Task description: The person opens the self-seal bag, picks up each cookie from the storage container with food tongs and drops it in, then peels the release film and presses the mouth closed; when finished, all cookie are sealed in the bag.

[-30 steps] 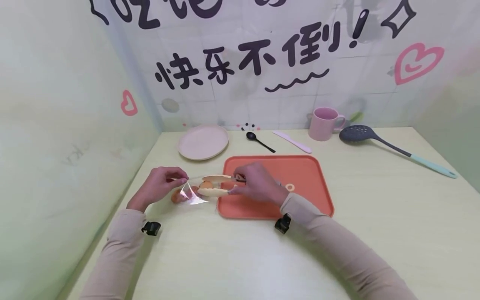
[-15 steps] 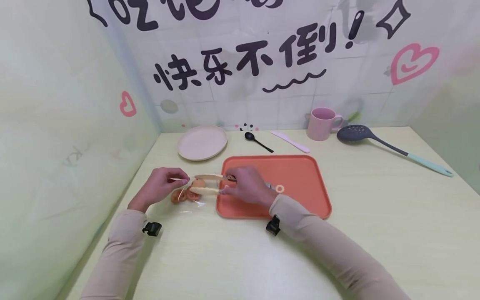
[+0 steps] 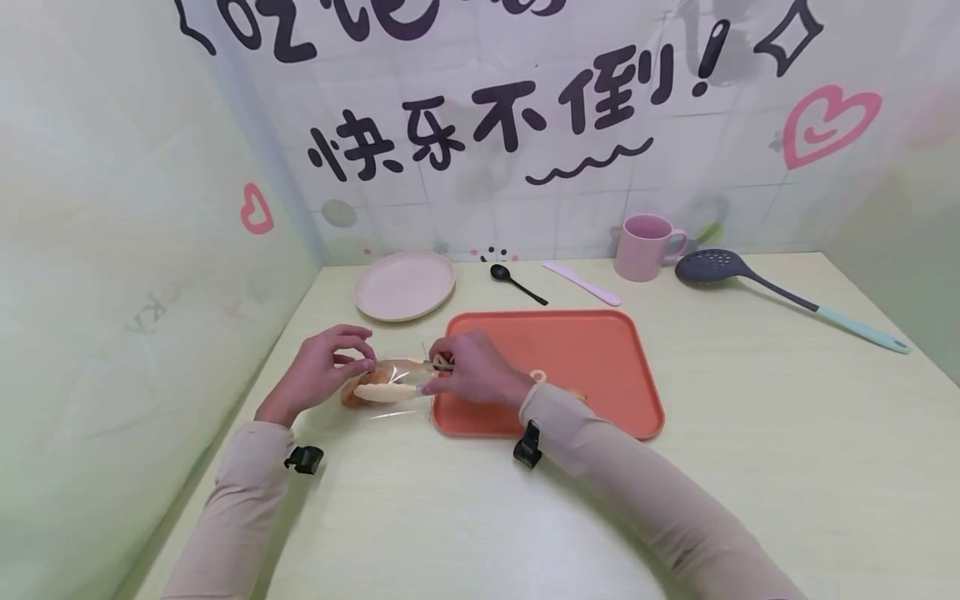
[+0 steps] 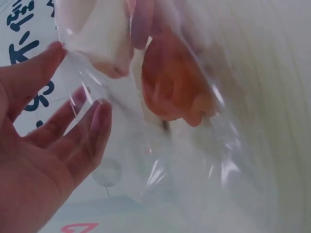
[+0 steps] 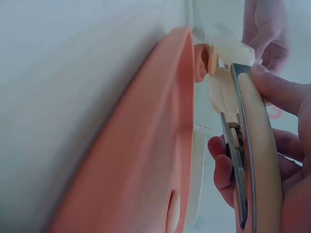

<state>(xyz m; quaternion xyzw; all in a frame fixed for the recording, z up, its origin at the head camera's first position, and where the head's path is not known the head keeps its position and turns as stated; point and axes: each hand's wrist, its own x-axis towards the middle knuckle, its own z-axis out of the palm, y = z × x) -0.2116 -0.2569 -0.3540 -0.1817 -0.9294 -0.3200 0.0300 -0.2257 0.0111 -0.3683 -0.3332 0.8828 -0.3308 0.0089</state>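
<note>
A clear plastic bag (image 3: pixel 405 410) lies at the tray's left side, its edge held up by my left hand (image 3: pixel 324 365). Thumb and fingers are at the film in the left wrist view, around the bag (image 4: pixel 160 177). My right hand (image 3: pixel 480 367) grips metal tongs (image 5: pixel 257 141) with cream-coloured ends. These tongs (image 3: pixel 386 392) reach leftward into the bag. Orange-brown food pieces (image 3: pixel 350 394) lie in the bag by the tong tips. Through the film, the left wrist view shows one orange piece (image 4: pixel 167 80) close to a cream tong end (image 4: pixel 99 36).
An orange tray (image 3: pixel 570 333) with a small pale ring (image 3: pixel 537 376) sits under my right forearm. Behind are a pink plate (image 3: pixel 405 286), black spoon (image 3: pixel 517 284), lilac knife (image 3: pixel 582 283), pink mug (image 3: pixel 641 254) and slotted spoon (image 3: pixel 787 293). A wall (image 3: pixel 135 333) stands left.
My right hand has moved left, carrying the tongs and the round piece between their ends deeper into the bag. My left hand stays at the bag's edge, its fingers slightly raised.
</note>
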